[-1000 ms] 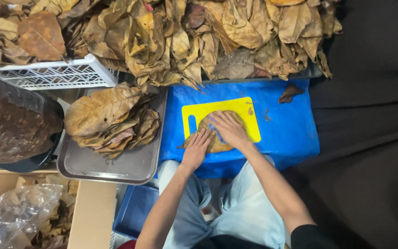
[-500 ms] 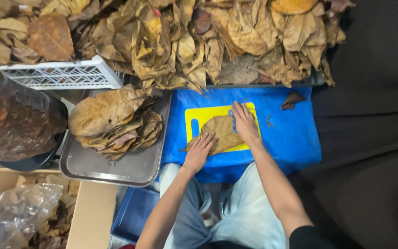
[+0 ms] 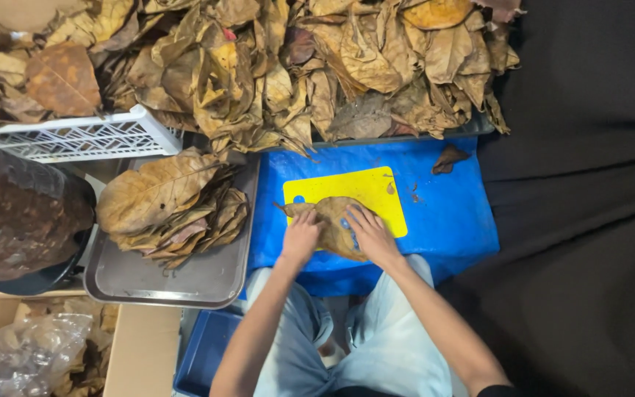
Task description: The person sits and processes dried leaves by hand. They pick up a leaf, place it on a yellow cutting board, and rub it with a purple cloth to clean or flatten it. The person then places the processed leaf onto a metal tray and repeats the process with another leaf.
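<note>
We kept our left hand (image 3: 301, 237) and right hand (image 3: 367, 234) spread flat on the dry brown leaf (image 3: 330, 223) beneath them on the yellow board (image 3: 361, 187), probably pressing evenly to avoid cracking it.

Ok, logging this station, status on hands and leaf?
Left hand and right hand flat on brown leaf. Leaf on yellow board. Nothing in the way.

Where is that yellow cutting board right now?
In the head view the yellow cutting board lies centre frame on the blue surface, right of the metal tray, with a dry leaf on it under both hands.
</note>
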